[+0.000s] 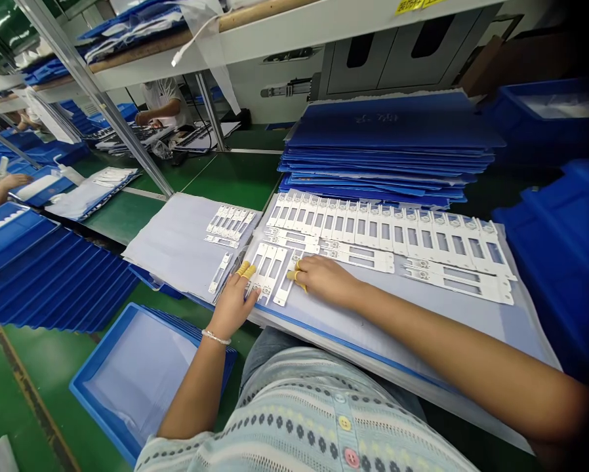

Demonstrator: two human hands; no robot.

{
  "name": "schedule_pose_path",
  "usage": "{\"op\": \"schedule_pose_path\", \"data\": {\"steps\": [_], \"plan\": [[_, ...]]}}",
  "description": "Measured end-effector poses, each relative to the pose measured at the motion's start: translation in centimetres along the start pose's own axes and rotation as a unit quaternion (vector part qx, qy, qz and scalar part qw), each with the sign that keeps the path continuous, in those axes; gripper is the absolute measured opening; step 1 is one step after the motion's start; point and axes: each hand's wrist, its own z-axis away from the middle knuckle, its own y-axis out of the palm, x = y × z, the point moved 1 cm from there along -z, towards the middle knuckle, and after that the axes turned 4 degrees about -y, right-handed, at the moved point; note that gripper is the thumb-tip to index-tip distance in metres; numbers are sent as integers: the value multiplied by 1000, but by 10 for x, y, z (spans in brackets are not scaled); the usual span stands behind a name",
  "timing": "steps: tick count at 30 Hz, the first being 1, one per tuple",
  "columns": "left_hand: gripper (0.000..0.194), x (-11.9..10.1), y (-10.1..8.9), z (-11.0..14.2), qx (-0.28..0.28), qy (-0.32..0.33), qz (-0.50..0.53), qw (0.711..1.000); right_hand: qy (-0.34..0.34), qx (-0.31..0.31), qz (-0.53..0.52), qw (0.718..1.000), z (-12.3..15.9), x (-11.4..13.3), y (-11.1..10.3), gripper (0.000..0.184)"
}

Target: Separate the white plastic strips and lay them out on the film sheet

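Note:
My right hand (324, 280), with yellow finger cots, is closed at the upper end of a slotted white plastic strip (281, 288) that lies tilted on the sheet-covered stack. Just left of it is a small group of matching white plastic strips (269, 265), side by side. My left hand (233, 301), also in yellow finger cots, rests at the left edge of this group, thumb apart from the fingers; its fingertips partly cover the nearest strip. A long row of white strips (363, 226) runs along the back of the stack, with several laid crosswise in front, including a pair (462, 282) at the right.
A paper-covered pile (166, 242) at the left bears more small white strips (229, 223). Blue sheets (387, 151) are stacked behind. Blue bins (560, 229) stand at the right, a blue tray (132, 373) below left. A shelf (294, 46) crosses above. Other people work farther off.

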Motion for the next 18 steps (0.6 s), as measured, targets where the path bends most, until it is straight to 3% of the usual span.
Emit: {"op": "schedule_pose_path", "data": {"steps": [18], "plan": [[46,8,9,-1,-27,-1,26,999,-6,-58,-53,997,-12,0,21,19]]}}
